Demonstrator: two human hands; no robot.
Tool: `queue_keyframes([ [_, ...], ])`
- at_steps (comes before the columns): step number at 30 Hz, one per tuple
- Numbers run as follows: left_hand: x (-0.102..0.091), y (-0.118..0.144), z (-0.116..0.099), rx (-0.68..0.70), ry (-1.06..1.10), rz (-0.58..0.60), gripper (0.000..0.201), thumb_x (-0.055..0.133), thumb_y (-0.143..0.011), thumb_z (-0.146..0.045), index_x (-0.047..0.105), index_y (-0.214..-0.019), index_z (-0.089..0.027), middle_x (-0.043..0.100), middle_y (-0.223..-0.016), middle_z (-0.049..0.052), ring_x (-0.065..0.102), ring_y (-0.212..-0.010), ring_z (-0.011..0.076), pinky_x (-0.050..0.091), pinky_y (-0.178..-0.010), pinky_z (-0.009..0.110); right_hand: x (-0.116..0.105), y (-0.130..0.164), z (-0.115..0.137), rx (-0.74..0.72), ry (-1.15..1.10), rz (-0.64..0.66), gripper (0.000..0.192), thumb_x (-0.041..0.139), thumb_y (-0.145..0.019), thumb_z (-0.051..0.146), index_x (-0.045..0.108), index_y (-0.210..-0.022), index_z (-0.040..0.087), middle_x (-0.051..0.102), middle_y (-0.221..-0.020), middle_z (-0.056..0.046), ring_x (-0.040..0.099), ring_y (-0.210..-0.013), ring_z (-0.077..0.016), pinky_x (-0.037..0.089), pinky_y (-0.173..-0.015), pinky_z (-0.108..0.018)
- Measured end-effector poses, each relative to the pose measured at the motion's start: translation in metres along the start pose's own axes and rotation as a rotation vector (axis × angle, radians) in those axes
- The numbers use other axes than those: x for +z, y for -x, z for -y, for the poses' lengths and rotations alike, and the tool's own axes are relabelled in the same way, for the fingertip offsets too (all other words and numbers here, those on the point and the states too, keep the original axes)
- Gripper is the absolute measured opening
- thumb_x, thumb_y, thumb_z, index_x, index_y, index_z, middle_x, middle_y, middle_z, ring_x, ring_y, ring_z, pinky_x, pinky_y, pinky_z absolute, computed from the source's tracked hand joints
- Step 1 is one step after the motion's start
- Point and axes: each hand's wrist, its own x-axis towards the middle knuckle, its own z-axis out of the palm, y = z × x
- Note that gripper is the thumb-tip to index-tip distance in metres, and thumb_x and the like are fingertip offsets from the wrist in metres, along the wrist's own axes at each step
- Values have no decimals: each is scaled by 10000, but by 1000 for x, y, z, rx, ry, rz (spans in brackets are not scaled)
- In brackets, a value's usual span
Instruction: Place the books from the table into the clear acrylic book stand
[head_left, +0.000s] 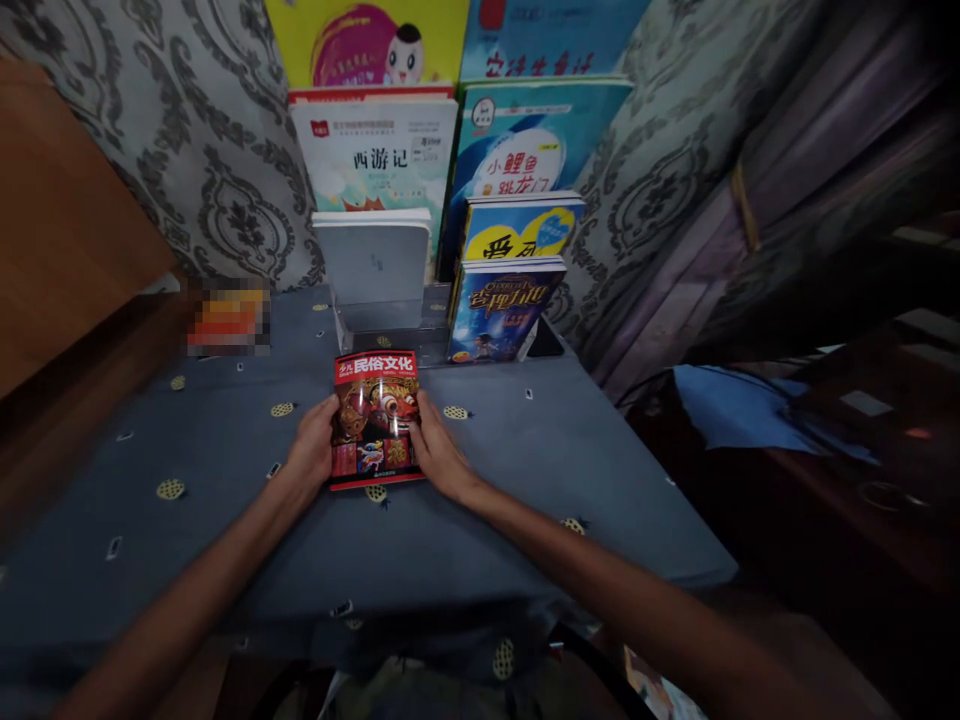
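Glossy red-covered paperback book (pixel 376 418) w/ white title chars & cartoon art lies flat on grey-blue patterned tablecloth (pixel 225 440), front of tiered book rack (pixel 442 250). Left hand (pixel 313 448) & right hand (pixel 437 452) press its side edges, fingers clamped on it.

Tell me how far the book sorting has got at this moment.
Done: several books stand in the tiered rack, including a grey book. In hand: both hands, left hand and right hand, grip the red magazine on the tablecloth. Left: it is not yet racked.
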Motion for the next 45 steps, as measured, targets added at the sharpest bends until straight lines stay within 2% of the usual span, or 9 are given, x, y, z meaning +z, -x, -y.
queue_keyframes([
  [4,12,12,0,-5,16,-55,176,590,-931,-272,706,-869,-156,765,-718,25,731,-633,177,627,-735,332,-8,-16,-5,70,-256,-82,629,350,-998,351,322,-1578,108,479,-1559,-159,462,-1441,-271,376,-1194,-501],
  [8,19,12,1,0,19,-40,178,614,-930,-314,707,-891,-167,784,-786,42,758,-723,197,634,-768,352,-22,-24,-3,49,-727,-4,528,434,-973,413,534,-1442,191,687,-1349,-87,663,-1212,-263,537,-1035,-458],
  [13,29,0,0,11,32,-56,277,594,-952,-421,708,-958,-168,794,-869,59,767,-804,214,635,-771,364,-38,-33,6,57,-1006,14,550,614,-877,517,615,-1324,196,754,-1207,-83,733,-1029,-264,579,-950,-439],
  [18,38,-7,-13,191,24,-24,350,590,-948,-508,713,-988,-183,792,-860,34,761,-842,199,623,-795,324,-62,-47,13,-72,-850,-7,554,607,-892,597,615,-1301,224,764,-1158,-63,721,-1025,-239,568,-955,-407],
  [25,45,-8,-38,471,24,223,469,669,-864,-610,741,-1009,-170,778,-1108,73,669,-1196,251,551,-999,341,-91,-65,15,-311,-592,-34,486,507,-965,585,601,-1302,247,735,-1197,-56,694,-1059,-225,542,-1008,-443],
  [28,42,-7,-46,548,-71,312,525,669,-835,-666,753,-1032,-187,758,-1181,76,604,-1289,270,516,-1053,359,-95,-66,13,-330,-539,-60,420,494,-988,509,596,-1305,251,726,-1179,-63,690,-1005,-215,595,-907,-426],
  [31,33,-6,-50,608,-191,377,605,645,-801,-739,759,-1051,-199,759,-1173,79,585,-1306,292,502,-1069,392,-92,-62,8,-323,-569,-41,393,494,-988,484,599,-1291,256,701,-1196,-67,677,-1007,-209,627,-810,-385],
  [39,-7,14,-35,582,-555,364,687,582,-752,-840,775,-950,-211,769,-1105,96,624,-1215,329,447,-1116,440,-82,-25,-8,-292,-437,-75,406,470,-1010,530,667,-1232,253,708,-1208,-67,665,-1126,-249,549,-1008,-480],
  [45,-39,37,-28,710,-903,629,627,380,-960,-697,663,-1258,-222,653,-1367,119,524,-1370,321,391,-1169,444,-90,9,-15,-372,-264,86,388,403,-1051,436,667,-1268,254,682,-1341,-86,639,-1254,-245,505,-1087,-479],
])
